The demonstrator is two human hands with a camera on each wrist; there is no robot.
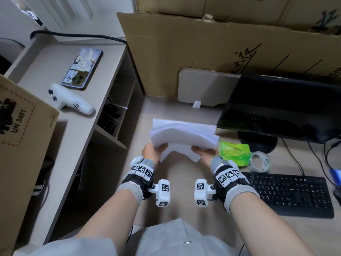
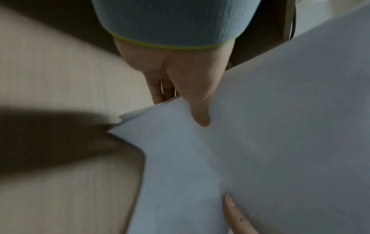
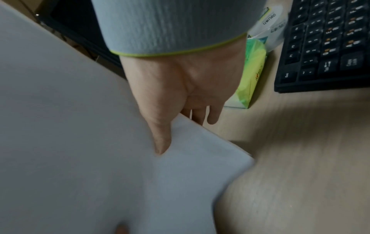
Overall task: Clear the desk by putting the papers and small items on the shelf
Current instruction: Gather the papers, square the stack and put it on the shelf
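A stack of white papers (image 1: 182, 134) is lifted above the desk (image 1: 162, 111), bowed upward in the middle. My left hand (image 1: 154, 151) pinches its near left corner, thumb on top (image 2: 200, 114) and fingers underneath. My right hand (image 1: 204, 153) pinches the near right corner the same way, thumb (image 3: 161, 139) on the top sheet (image 3: 80, 142). A green tissue pack (image 1: 233, 151) and a clear tape roll (image 1: 259, 161) lie on the desk to the right. The shelf unit (image 1: 73, 85) stands at the left.
On the shelf top lie a phone (image 1: 83, 68), a white controller (image 1: 71, 100) and a cardboard box (image 1: 22, 141). A black monitor (image 1: 282, 106) and keyboard (image 1: 289, 194) fill the right. Large cardboard sheets (image 1: 203, 52) lean behind the desk.
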